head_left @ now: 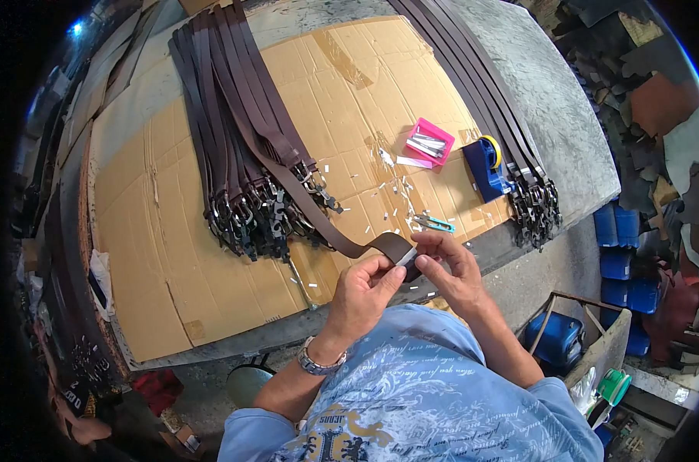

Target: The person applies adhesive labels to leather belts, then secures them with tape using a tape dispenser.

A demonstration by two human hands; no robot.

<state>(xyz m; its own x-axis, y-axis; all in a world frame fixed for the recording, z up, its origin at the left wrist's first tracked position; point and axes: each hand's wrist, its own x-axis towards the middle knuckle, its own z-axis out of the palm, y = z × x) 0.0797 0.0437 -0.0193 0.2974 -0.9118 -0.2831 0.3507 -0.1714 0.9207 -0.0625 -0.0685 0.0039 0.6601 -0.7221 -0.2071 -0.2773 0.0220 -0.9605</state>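
Observation:
A dark brown leather belt (307,204) runs from the left pile and curls over at its near end, where a whitish strip (406,256) lies across it. My left hand (366,291), with a metal watch on the wrist, is closed on this curled end, thumb against the strip. From the other side my right hand (455,269) has its thumb and fingers bent round the same end, close to the strip. Parts of the fingertips are hidden behind the leather. Small snips with a light blue handle (434,223) lie just beyond my hands.
Cardboard (157,254) covers the table, with white scraps scattered about. A pile of buckled belts (218,115) lies left, another row of belts (472,77) right. Beyond the snips are a pink tray (417,131) of strips and a blue tape dispenser (482,177). Blue containers (556,339) stand at lower right.

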